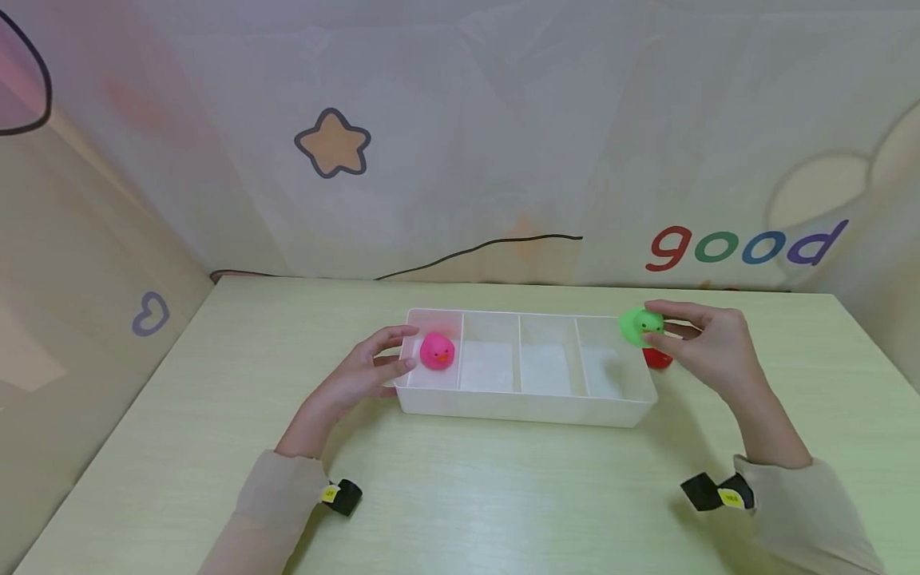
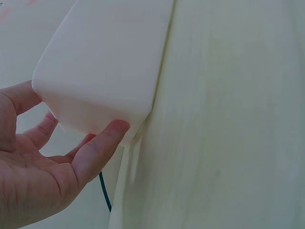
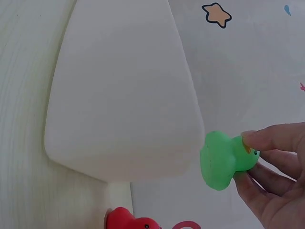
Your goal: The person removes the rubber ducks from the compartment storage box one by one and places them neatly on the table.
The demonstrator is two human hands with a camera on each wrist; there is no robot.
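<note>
Seen from the head view, with 12 o'clock at the far edge, the right hand (image 1: 711,343) pinches a green duck (image 1: 642,326) by its head, thumb and fingers parted only by the toy's width. The duck is at the far right corner of a white tray (image 1: 517,406); the rightmost compartment (image 1: 602,367) opens toward 7 to 8 o'clock from those fingers, and the right hand is the nearer one to it. The tray's long axis runs from 9 to 3 o'clock across the tabletop (image 1: 503,495).

At the 9 o'clock end, the left hand (image 1: 352,371) grips the tray, its curved fingers spread about the end wall. Just toward 3 o'clock from them, a pink duck (image 1: 437,351) sits in the leftmost compartment. A red duck (image 1: 658,358), partly hidden, lies beside the tray's 3 o'clock end.

On the backdrop (image 1: 489,96), toward 2 o'clock from the tray, "good" is printed in multicoloured letters (image 1: 747,246). Yellow labels (image 1: 731,497) at the wrists are too small to read; no brand shows on the ducks.
</note>
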